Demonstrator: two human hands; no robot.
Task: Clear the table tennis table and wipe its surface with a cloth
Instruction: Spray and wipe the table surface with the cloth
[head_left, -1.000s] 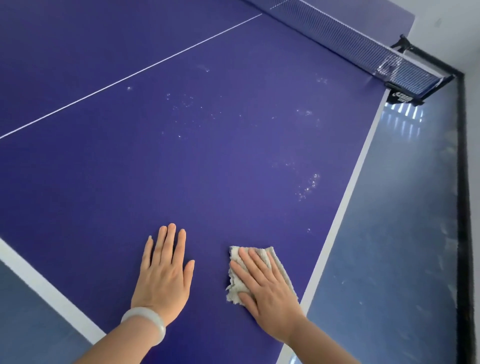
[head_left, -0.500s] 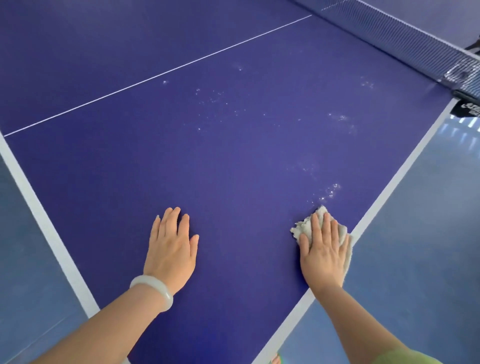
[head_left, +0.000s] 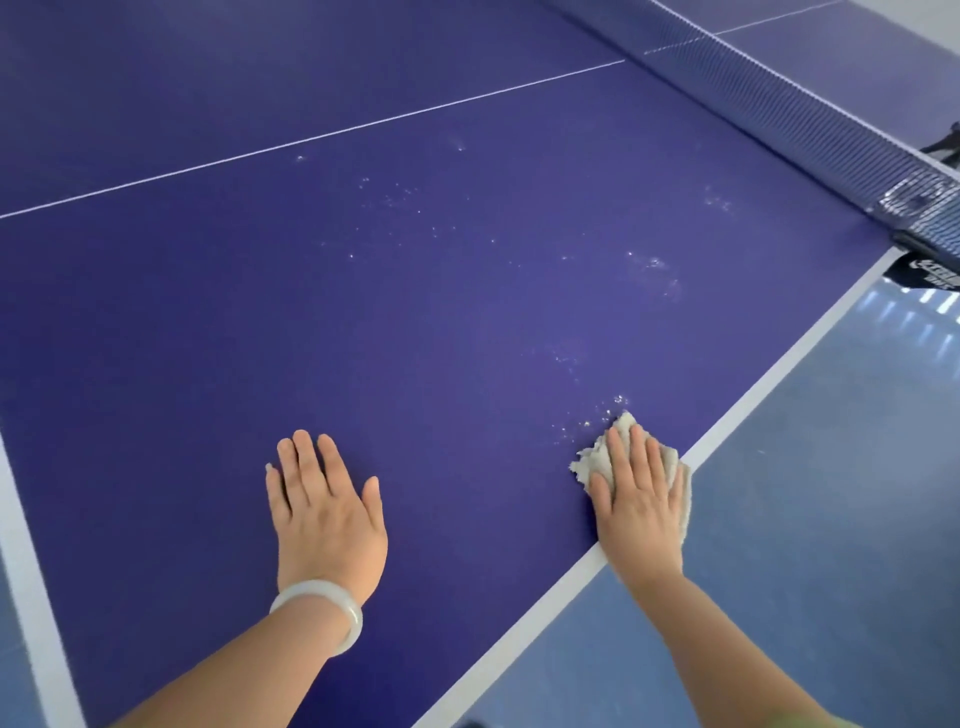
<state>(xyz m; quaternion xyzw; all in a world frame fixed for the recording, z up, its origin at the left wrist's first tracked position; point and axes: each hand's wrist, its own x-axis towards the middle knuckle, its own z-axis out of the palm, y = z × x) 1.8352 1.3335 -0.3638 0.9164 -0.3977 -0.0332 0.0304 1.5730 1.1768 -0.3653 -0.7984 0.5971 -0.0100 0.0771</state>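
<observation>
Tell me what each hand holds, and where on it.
Neither grips anything. The right hand presses flat on the middle of the cloth; the left hand rests flat on the table.

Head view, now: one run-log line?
phase: wiping | left hand: flat on table tennis table | right hand: pressing cloth at right sideline | white specks: just beyond cloth, unwiped

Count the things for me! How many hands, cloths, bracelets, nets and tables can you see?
Hands: 2, the left hand and the right hand
Cloth: 1
Bracelet: 1
Net: 1
Table: 1
Total: 6
</observation>
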